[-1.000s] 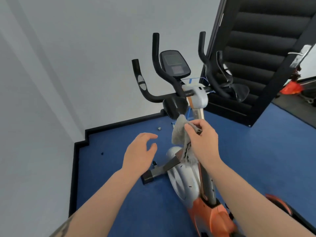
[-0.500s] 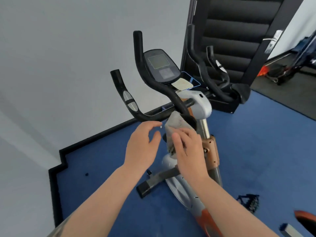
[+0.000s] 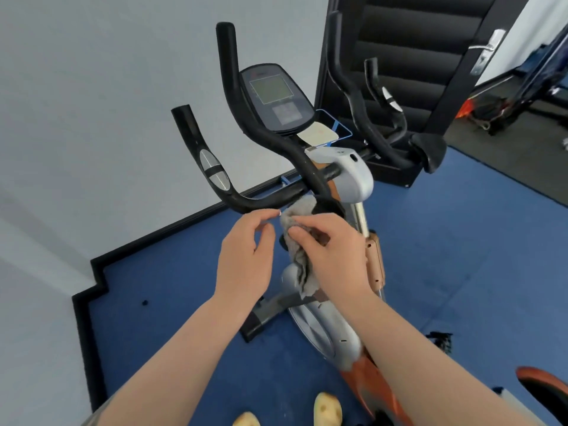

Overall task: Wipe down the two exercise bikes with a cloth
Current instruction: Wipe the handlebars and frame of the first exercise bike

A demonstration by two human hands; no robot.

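A person stands over an exercise bike (image 3: 325, 318), both bare forearms reaching down toward its black handlebar (image 3: 261, 201). The right hand (image 3: 335, 256) grips a crumpled grey cloth (image 3: 299, 238), fingers curled round it, just below the handlebar's centre clamp and in front of the bike's steel stem (image 3: 361, 216). The cloth's upper end touches or nearly touches the underside of the handlebar; its lower end hangs down past the wrist, in front of the grey flywheel housing (image 3: 322, 330). The left hand (image 3: 246, 256) hovers just left of the cloth, fingers loosely curved and holding nothing, its fingertips (image 3: 270, 214) close beneath the left run of the handlebar. Above the handlebar, the bike's oval console (image 3: 276, 96) tilts toward the camera, with a pale card (image 3: 318, 133) lying in a blue-edged holder behind it. Beyond the bike, to its right, a black padded door (image 3: 408, 47) stands ajar. The bike rests on blue carpet (image 3: 461, 241), its front stabiliser foot (image 3: 264, 315) pointing left toward a white wall (image 3: 107, 103). Two yellow shoes (image 3: 327, 408) show at the bottom edge, below the bike's orange frame (image 3: 372, 385).
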